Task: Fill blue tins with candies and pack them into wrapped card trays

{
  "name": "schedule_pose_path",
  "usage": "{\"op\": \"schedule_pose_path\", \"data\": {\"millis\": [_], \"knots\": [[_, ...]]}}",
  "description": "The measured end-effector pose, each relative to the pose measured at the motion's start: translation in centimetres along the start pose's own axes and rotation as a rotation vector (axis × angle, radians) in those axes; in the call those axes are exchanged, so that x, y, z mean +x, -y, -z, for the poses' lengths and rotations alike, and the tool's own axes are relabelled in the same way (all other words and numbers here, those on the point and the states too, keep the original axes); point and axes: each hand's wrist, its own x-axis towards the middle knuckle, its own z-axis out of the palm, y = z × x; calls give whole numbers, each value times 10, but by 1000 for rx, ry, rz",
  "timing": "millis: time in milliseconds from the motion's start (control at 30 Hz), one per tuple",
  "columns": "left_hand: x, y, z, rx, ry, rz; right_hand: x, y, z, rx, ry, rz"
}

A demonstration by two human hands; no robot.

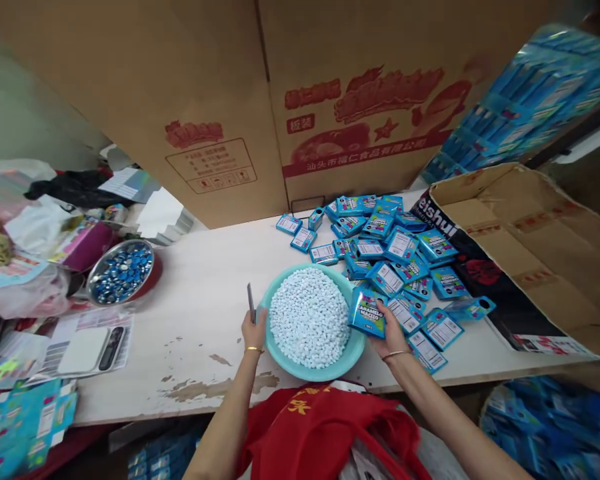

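Observation:
A turquoise basin (279, 362) full of small pale-blue candy pieces (310, 317) stands in front of me near the table's front edge. My left hand (253, 331), at the basin's left rim, is closed around a slim grey blade-like tool (251, 301) that points up; its exact kind is unclear. My right hand (391, 333) grips a blue candy box (367, 312) printed "Caramelo Macizo", its left edge over the basin's right rim. Beside that hand, many similar blue boxes (387, 279) lie in a loose heap on the table.
Large brown cartons (220, 80) wall off the table's (190, 287) back. An open cardboard box (540, 233) stands at right, wrapped blue stacks (535, 93) behind it. At left are a bowl of blue wrapped pieces (124, 272), a white scale (84, 350) and flat blue cartons (27, 427).

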Motion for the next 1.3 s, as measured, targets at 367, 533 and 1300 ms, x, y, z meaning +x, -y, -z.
{"op": "schedule_pose_path", "data": {"millis": [367, 533, 1300], "knots": [[34, -62, 63, 286, 19, -302, -1, -63, -7, -19, 57, -87], [62, -16, 67, 445, 125, -238, -4, -56, -26, 24, 144, -111], [53, -29, 29, 932, 740, -528, 2, -26, -37, -658, 371, 409]]}}
